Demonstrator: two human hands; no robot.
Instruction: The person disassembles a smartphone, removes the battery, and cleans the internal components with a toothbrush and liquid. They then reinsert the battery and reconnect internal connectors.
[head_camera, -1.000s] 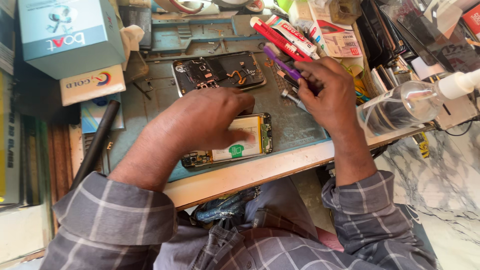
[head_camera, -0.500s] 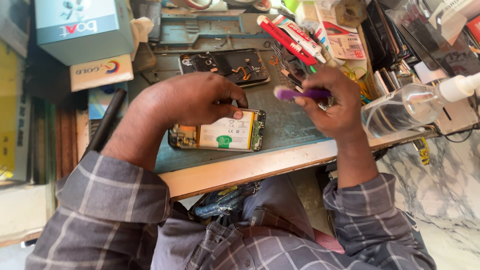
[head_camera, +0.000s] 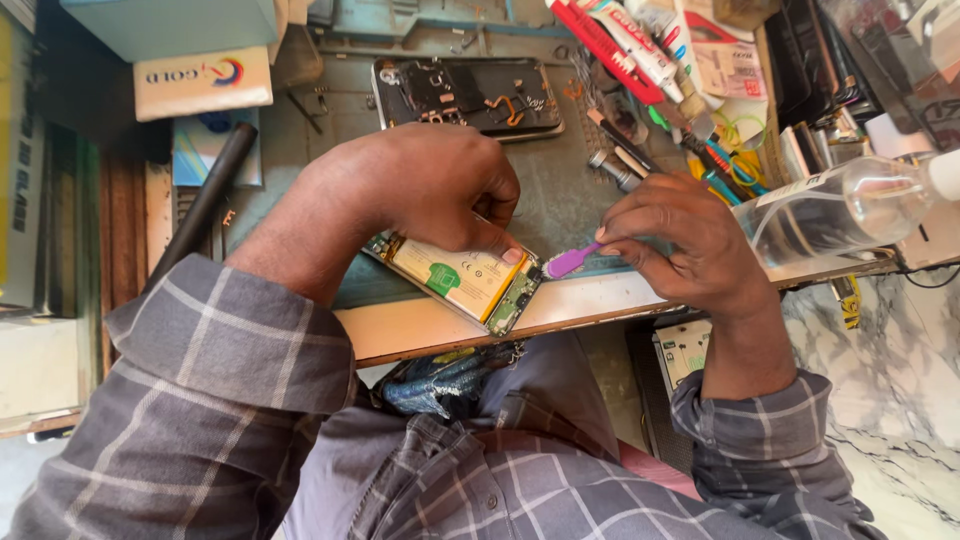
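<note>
an opened phone (head_camera: 462, 283) is pinned at the front edge of the bench (head_camera: 600, 300) by the clenched left hand (head_camera: 420, 190), while a purple pry tool (head_camera: 570, 262) is pinched in the right hand (head_camera: 690, 245), its tip at the phone's corner.

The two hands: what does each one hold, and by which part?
Left hand holds the opened phone by its upper edge; right hand pinches the purple pry tool by its rear end.
</note>
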